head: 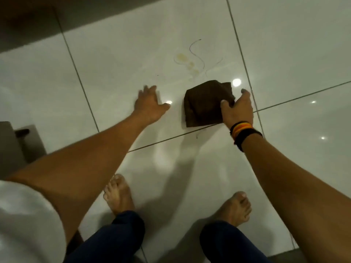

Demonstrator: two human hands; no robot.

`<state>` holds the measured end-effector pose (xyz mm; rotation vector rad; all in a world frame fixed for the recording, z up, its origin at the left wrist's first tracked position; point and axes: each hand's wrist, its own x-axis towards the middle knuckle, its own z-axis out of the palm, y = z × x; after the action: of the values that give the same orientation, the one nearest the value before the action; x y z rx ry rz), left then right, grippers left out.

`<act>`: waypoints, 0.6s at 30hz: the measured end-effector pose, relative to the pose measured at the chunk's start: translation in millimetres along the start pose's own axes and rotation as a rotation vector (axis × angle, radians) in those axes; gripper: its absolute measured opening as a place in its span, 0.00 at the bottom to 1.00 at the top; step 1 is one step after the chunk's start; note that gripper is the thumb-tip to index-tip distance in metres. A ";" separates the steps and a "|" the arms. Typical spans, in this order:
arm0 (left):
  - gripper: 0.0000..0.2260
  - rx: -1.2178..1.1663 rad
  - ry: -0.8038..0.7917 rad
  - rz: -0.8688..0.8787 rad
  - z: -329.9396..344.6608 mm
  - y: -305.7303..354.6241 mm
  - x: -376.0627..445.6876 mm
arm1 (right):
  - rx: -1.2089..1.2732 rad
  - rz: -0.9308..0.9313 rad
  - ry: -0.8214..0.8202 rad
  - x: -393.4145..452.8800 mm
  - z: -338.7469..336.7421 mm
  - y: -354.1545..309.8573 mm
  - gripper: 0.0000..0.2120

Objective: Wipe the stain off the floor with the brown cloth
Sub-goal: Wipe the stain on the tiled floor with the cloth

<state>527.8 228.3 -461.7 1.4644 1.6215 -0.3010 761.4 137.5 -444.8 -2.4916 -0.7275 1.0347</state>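
A folded brown cloth lies on the glossy white tiled floor. My right hand grips its right edge, thumb on top and fingers curled round the far side. Just beyond the cloth, a yellowish stain of several blotches marks the tile, with thin dark hairs or threads curling beside it. My left hand is spread flat over the floor to the left of the cloth, fingers apart and holding nothing.
My bare feet stand on the tile below the hands. A grey furniture piece sits at the left edge. A dark wall base or step runs along the top left.
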 end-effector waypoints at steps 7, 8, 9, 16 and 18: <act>0.80 0.258 -0.100 -0.038 1.7 -41.0 68.8 | -0.249 0.036 0.053 36.1 122.0 18.4 0.45; 0.82 0.256 -0.086 -0.030 7.1 -42.1 72.3 | -0.283 0.060 0.123 51.3 133.2 9.5 0.46; 0.83 0.264 -0.058 -0.022 12.4 -43.7 75.3 | -0.322 0.063 0.194 65.8 141.9 -1.6 0.46; 0.82 0.266 -0.108 0.015 9.8 -53.1 83.5 | -0.696 -0.594 0.151 82.4 181.5 -33.8 0.37; 0.82 0.241 -0.134 0.002 5.1 -48.6 79.1 | -0.773 -0.818 0.013 66.8 163.0 -1.9 0.35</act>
<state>495.6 264.5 -541.1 1.5889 1.5157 -0.5980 682.1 196.5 -590.6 -2.2752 -2.2142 0.4557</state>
